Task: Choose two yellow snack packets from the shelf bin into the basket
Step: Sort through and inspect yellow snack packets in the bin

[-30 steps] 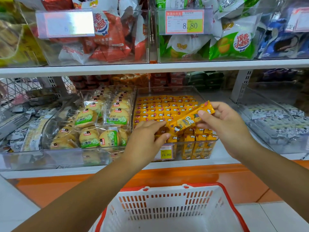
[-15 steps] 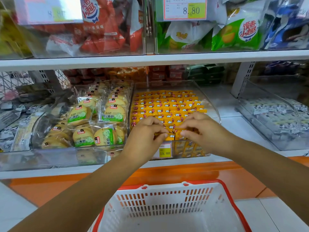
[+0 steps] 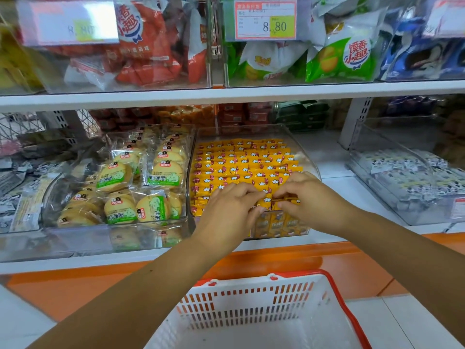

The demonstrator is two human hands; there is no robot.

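Picking step: left hand (image 3: 230, 212) and right hand (image 3: 308, 197) each hold a pinching grip on packets (image 3: 265, 203) at 6 o'clock in the bin (image 3: 313, 159). Next, lift two down into the basket (image 3: 251, 306).

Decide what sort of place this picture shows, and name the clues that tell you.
Probably a shop's snack aisle: a price tag reading 8.80, a shelf bin full of yellow snack packets, and a shopping basket below.
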